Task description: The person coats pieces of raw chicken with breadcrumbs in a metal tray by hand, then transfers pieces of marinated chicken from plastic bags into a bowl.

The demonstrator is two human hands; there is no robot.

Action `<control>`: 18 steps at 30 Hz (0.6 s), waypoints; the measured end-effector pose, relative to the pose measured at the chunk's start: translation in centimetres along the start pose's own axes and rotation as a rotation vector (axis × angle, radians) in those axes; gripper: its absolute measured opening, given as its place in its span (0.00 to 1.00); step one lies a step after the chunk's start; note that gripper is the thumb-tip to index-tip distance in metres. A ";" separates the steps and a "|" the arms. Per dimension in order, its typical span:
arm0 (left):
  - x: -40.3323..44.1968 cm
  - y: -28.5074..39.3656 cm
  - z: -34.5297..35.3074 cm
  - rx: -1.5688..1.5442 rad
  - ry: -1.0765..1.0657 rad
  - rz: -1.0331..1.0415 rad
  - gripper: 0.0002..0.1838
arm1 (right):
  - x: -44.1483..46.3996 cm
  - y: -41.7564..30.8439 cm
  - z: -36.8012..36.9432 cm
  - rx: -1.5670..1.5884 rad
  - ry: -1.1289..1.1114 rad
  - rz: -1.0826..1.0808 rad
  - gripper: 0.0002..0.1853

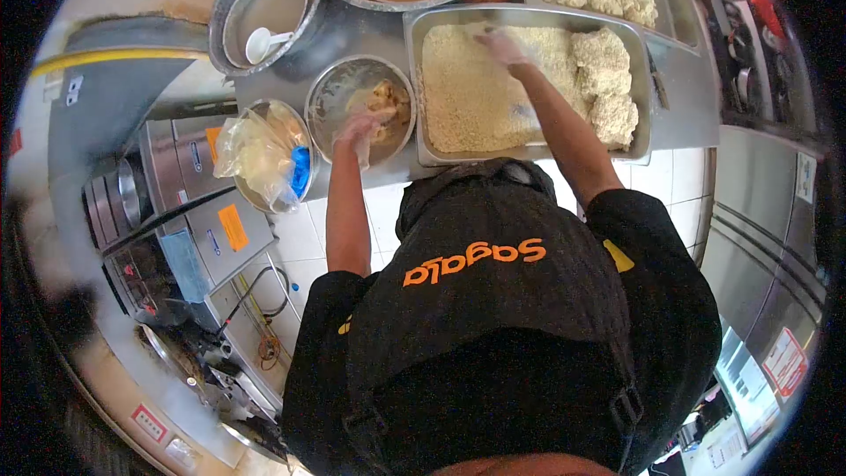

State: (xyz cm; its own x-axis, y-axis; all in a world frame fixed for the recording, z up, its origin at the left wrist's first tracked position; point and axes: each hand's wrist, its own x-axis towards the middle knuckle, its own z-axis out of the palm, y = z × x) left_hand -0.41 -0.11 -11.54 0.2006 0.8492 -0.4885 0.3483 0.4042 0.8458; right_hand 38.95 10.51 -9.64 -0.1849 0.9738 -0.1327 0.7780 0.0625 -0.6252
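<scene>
Reaching into the bowl (330, 99) by the tabletop (685, 128)'s near edge, the left grip (374, 121) is at the food pieces (386, 93); the right grip (495, 44) is over crumbs (476, 106) in the tray (644, 88). I can't tell if either is closed. Bowl and tray sit close, maybe for easy reaching.

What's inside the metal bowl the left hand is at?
Inside the metal bowl, some light brown pieces show by the left hand. Whatever lies right under the hand is covered, so I can't tell.

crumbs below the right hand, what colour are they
The crumbs are pale yellowish beige; head view.
</scene>
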 end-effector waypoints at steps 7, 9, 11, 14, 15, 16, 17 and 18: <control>-4.9 11.3 3.0 -0.548 0.131 0.146 0.14 | 0.5 -9.1 1.2 -0.345 -0.600 -0.066 0.33; -5.4 11.4 3.3 -0.760 0.117 0.103 0.17 | -1.6 -8.2 3.5 -0.482 -0.425 -0.092 0.31; -5.3 10.7 3.5 -0.856 0.111 0.030 0.18 | -5.9 -7.2 5.3 -0.489 -0.027 -0.113 0.29; -4.4 8.5 3.3 -0.843 0.174 -0.114 0.19 | -7.8 -7.3 4.6 -0.525 0.126 -0.152 0.27; -4.0 7.4 3.4 -0.817 0.205 -0.169 0.19 | -7.9 -7.4 4.2 -0.531 0.103 -0.145 0.27; -4.2 5.1 3.5 -0.859 0.156 -0.138 0.18 | -8.3 -7.3 4.7 -0.494 0.050 -0.116 0.26; -4.7 2.9 3.5 -0.894 0.091 -0.114 0.18 | -9.0 -7.1 5.2 -0.457 0.001 -0.069 0.26; -3.1 3.1 3.1 -0.851 0.089 -0.093 0.17 | -7.4 -7.2 4.5 -0.435 -0.006 -0.039 0.26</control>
State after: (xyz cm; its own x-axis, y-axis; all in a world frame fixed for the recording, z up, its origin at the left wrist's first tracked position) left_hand 2.85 -2.54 -8.03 0.1200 0.8090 -0.5754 -0.4528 0.5604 0.6935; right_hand 31.98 1.83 -7.62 -0.2218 0.9676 -0.1210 0.9507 0.1870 -0.2474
